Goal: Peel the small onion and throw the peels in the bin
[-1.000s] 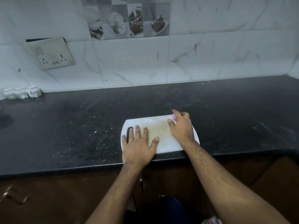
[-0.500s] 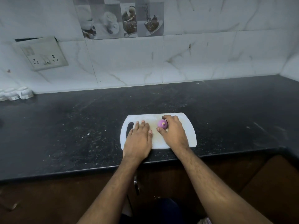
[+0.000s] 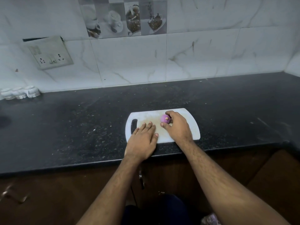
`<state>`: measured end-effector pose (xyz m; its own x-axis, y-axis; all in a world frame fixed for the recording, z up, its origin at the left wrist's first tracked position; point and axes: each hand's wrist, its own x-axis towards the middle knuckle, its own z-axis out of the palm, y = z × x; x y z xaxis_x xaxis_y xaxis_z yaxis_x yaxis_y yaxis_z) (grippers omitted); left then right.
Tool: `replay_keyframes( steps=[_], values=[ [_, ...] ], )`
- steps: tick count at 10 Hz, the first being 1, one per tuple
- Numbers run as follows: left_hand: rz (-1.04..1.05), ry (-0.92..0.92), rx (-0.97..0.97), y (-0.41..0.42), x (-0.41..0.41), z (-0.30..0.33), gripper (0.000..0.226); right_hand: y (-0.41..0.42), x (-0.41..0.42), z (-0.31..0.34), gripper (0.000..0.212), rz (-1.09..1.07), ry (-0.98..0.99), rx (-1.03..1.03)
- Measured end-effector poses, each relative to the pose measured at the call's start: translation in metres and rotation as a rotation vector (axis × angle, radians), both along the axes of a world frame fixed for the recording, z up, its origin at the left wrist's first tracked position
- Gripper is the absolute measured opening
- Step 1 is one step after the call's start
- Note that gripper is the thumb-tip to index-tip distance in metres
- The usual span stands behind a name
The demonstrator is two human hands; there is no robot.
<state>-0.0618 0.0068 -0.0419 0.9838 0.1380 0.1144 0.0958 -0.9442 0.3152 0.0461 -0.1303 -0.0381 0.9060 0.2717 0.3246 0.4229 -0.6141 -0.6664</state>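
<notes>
A small purple onion [image 3: 165,118] sits on a white cutting board [image 3: 191,127] near the counter's front edge. My right hand [image 3: 177,127] curls around the onion, with the forefinger behind it and the thumb in front, holding it against the board. My left hand [image 3: 142,140] lies flat, palm down, on the board's left part next to the handle slot [image 3: 134,128], fingers together and nothing in it. No loose peel and no bin can be seen.
The black stone counter [image 3: 81,127] runs wide to both sides, speckled with crumbs. Three small white cups [image 3: 20,93] stand at the back left against the tiled wall. A socket plate [image 3: 50,53] hangs above them. Brown cabinet fronts [image 3: 56,192] lie below the counter edge.
My right hand brought the onion from the board's far right corner to its middle. My left hand drew its fingers together and stayed flat on the board.
</notes>
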Motion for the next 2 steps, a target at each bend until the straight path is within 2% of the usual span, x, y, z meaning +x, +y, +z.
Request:
replay_keyframes(
  steps=[1,2],
  values=[
    [0.032,-0.044,-0.058,-0.0016,-0.0038,-0.0037,0.060,-0.0008,0.0011,-0.0046,0.060,-0.002,0.027,0.029],
    [0.154,-0.134,-0.290,-0.0016,-0.0039,0.0036,0.059,0.0011,0.0078,-0.0046,0.070,-0.039,0.021,0.075]
  ],
)
